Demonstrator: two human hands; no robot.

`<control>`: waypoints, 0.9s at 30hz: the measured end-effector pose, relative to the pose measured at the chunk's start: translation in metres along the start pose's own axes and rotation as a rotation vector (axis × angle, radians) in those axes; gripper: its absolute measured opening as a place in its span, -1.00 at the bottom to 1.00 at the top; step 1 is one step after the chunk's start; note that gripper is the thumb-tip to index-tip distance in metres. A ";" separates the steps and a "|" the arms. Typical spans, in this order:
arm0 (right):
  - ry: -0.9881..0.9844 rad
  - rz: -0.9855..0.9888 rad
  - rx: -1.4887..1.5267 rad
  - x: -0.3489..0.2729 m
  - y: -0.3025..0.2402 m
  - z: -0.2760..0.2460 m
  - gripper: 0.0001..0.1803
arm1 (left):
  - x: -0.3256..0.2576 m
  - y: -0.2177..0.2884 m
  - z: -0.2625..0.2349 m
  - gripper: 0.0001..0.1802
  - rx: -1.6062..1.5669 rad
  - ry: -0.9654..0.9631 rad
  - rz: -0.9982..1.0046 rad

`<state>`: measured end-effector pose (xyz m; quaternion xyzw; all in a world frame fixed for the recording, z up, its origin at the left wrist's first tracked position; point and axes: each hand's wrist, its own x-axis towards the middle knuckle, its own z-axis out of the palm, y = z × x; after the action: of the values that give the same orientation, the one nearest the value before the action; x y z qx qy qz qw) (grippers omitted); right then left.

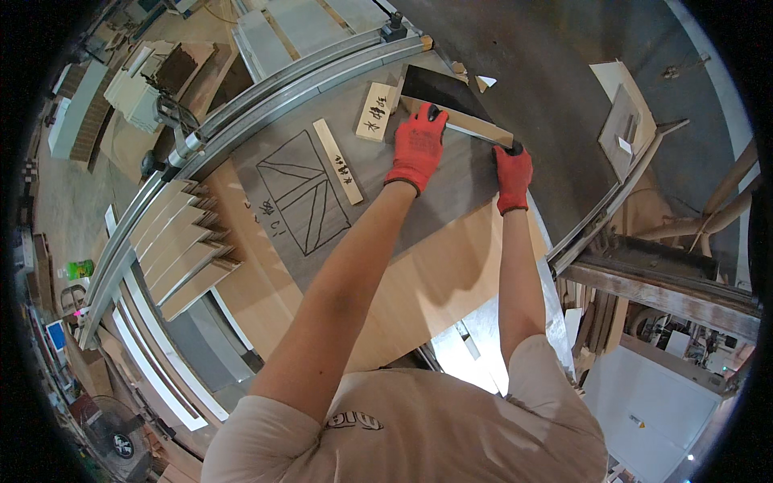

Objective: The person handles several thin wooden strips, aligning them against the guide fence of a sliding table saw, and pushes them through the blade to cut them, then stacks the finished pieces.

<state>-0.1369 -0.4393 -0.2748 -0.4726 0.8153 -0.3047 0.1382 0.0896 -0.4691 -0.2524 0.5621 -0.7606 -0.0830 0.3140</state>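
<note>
Both hands wear red work gloves with dark fingertips. A dark-faced board point(443, 90) with a pale wooden edge slants across the far end of the grey panel point(374, 189). My left hand point(419, 146) is closed on its near edge, left of the middle. At its right corner my right hand point(514, 173) is closed too, fingers curled around the end. Just left of the board lies a short pale wood block point(375, 113) with handwriting. A narrow wood strip point(338, 163), also written on, rests beside a black line drawing on the grey panel.
Under the grey panel lies a larger pale wood sheet point(427, 302). A metal rail point(310, 84) curves along the far left side. Stacked angled boards point(181, 241) stand at left. A fan point(117, 439) is low left, and a white cabinet point(652, 402) low right.
</note>
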 end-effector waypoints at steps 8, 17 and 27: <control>-0.060 -0.165 -0.040 0.003 -0.002 -0.018 -0.39 | 0.002 0.000 -0.002 -0.62 -0.040 0.035 -0.054; 0.083 -0.603 -0.327 -0.034 -0.063 -0.017 -0.37 | 0.005 -0.002 -0.005 -0.59 -0.020 0.023 -0.010; -0.021 -0.758 -0.500 -0.020 -0.092 0.001 -0.60 | 0.030 -0.012 -0.020 -0.53 0.344 -0.308 0.305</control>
<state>-0.0630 -0.4560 -0.2194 -0.7596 0.6319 -0.1227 -0.0930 0.1057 -0.4959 -0.2316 0.4668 -0.8782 0.0109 0.1035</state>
